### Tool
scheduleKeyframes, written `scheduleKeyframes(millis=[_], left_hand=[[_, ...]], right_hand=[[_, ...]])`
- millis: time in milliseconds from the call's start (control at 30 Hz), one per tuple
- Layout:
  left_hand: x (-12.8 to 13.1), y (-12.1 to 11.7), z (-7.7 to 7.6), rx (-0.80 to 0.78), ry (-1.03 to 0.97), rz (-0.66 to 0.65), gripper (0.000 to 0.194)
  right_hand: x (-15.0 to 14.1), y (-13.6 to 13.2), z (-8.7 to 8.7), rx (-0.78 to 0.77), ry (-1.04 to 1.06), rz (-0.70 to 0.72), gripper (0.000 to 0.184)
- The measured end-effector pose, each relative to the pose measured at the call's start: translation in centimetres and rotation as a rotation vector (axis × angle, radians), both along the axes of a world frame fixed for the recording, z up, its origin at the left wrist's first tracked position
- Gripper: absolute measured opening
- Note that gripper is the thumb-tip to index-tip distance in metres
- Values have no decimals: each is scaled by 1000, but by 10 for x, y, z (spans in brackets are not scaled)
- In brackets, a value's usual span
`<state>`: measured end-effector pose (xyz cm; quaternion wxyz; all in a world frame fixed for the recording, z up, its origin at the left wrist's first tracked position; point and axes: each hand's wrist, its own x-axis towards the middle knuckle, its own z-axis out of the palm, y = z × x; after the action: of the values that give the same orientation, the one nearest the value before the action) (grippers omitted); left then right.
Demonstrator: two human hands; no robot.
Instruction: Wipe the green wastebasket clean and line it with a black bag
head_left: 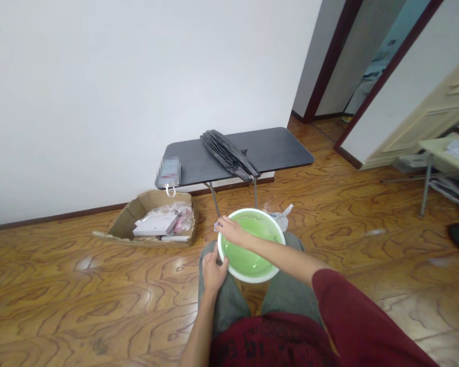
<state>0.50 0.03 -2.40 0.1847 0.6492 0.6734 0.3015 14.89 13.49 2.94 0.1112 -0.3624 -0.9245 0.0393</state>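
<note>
A round green colander with a white rim [252, 250] rests on my lap, between my knees. My left hand [213, 270] grips its near left rim, fingers curled round the edge. My right hand [231, 230] reaches across the bowl to the far left rim, where the fingers pinch a small pale scrap [217, 226] that I cannot make out. The colander looks empty inside.
A low dark folding table [275, 150] stands ahead by the wall with folded black bags [229, 153] on it. An open cardboard box [153, 224] of papers lies on the wooden floor at left. A crumpled white bag [281, 218] lies beyond the colander. A desk [443, 153] stands at right.
</note>
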Motion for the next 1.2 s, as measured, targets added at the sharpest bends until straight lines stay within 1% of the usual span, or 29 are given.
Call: scheduleKeyframes(millis=[67,167,233,367,467,533,633,700,767,867,967,1100,1200], left_hand=[[0,0,0,-4,3,-5,59],[0,-1,-1,-7,10,-2,59],[0,-1,-1,-5,6,2,59],[1,-1,0,4,-15,4,60],[1,0,2,-5,-23,5,57],[1,0,3,-12,-25,7,56],[1,0,4,-15,-26,6,57],[1,0,4,-13,-27,4,59],[1,1,3,-15,-25,2,59],[1,2,3,-18,-17,-3,56],[2,2,3,-18,-14,1,55],[2,1,4,-22,-11,-1,56],[2,0,4,-21,4,0,55]], right_hand=[[-7,-6,-2,10,-32,60,26],[0,-4,-1,30,-45,78,29],[15,4,2,25,-29,19,30],[54,27,8,-39,46,-212,31],[86,34,6,-66,96,-338,33],[107,30,3,-56,108,-377,34],[133,18,-3,-27,83,-403,33],[145,9,-5,-26,74,-440,33],[151,2,-7,-38,88,-499,33],[146,0,-10,-42,121,-562,34],[125,7,-11,-24,158,-556,37],[82,17,-7,-32,161,-491,38],[46,15,-2,-38,140,-376,34]])
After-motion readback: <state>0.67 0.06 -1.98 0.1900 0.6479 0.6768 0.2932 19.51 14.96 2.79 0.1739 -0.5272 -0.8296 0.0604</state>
